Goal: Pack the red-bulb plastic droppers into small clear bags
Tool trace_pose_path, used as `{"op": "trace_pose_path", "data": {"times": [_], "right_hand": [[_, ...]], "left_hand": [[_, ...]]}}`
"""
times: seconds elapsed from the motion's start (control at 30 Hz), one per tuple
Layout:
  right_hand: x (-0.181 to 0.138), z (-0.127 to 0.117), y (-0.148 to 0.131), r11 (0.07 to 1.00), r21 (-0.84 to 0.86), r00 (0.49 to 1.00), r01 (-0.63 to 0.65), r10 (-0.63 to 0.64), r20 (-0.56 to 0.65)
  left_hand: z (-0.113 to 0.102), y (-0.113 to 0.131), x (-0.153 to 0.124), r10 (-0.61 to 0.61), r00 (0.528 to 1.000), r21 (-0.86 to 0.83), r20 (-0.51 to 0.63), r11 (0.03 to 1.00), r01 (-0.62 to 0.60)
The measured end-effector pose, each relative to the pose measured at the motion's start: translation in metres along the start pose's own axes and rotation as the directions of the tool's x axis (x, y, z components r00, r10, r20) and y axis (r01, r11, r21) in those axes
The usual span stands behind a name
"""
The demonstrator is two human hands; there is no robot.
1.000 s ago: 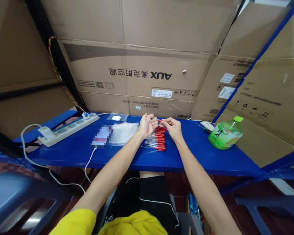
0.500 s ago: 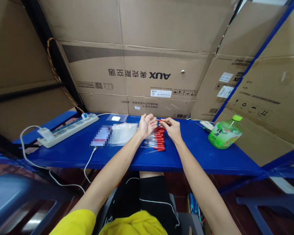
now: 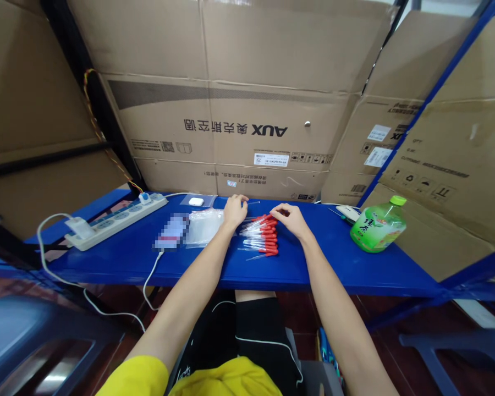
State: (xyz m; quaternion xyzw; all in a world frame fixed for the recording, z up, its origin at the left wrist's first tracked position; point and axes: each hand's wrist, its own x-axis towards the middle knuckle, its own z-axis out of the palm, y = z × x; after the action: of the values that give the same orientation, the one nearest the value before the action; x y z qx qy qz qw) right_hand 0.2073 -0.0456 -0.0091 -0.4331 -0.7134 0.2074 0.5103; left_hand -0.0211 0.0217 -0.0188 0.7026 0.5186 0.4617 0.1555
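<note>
A row of red-handled pieces in thin clear plastic lies on the blue table, red ends to the right. My right hand is at the top of this row, thumb and forefinger pinched at the uppermost red end. My left hand is to the left, above the right edge of a stack of clear plastic bags. Its fingers are curled together, and what they hold, if anything, is hidden. A thin clear strip shows just right of its fingertips; I cannot tell whether they touch it.
Left of the bags lie a phone on a white cable and a white earbud case. A power strip runs along the left side. A green drink bottle and a small white device stand right. Cardboard walls the back.
My hands have parted: the left moved left towards the bags and turned palm down. The right lowered the red-handled piece from between my hands to the top of the row.
</note>
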Motion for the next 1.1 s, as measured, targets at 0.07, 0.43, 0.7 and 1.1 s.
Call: {"op": "trace_pose_path", "data": {"times": [0.07, 0.43, 0.7, 1.1], "right_hand": [[0.0, 0.0, 0.001, 0.999, -0.035, 0.998, 0.026, -0.024, 0.052], [0.001, -0.013, 0.049, 0.942, -0.298, 0.973, -0.153, 0.09, -0.214], [-0.005, -0.001, 0.07, 0.818, -0.556, 0.979, -0.147, 0.2, 0.036], [-0.003, 0.001, 0.067, 0.878, -0.393, 0.962, -0.274, 0.259, -0.092]], "left_hand": [[0.003, -0.006, 0.0, 0.052, 0.994, 0.124, 0.099, 0.99, -0.064], [0.007, -0.013, 0.001, 0.063, 0.926, 0.249, 0.373, 0.954, -0.165], [0.01, -0.007, 0.007, 0.09, 0.914, 0.327, 0.397, 0.916, -0.232], [0.039, 0.005, 0.038, -0.072, 0.932, 0.571, 0.355, 0.806, -0.156]]}}
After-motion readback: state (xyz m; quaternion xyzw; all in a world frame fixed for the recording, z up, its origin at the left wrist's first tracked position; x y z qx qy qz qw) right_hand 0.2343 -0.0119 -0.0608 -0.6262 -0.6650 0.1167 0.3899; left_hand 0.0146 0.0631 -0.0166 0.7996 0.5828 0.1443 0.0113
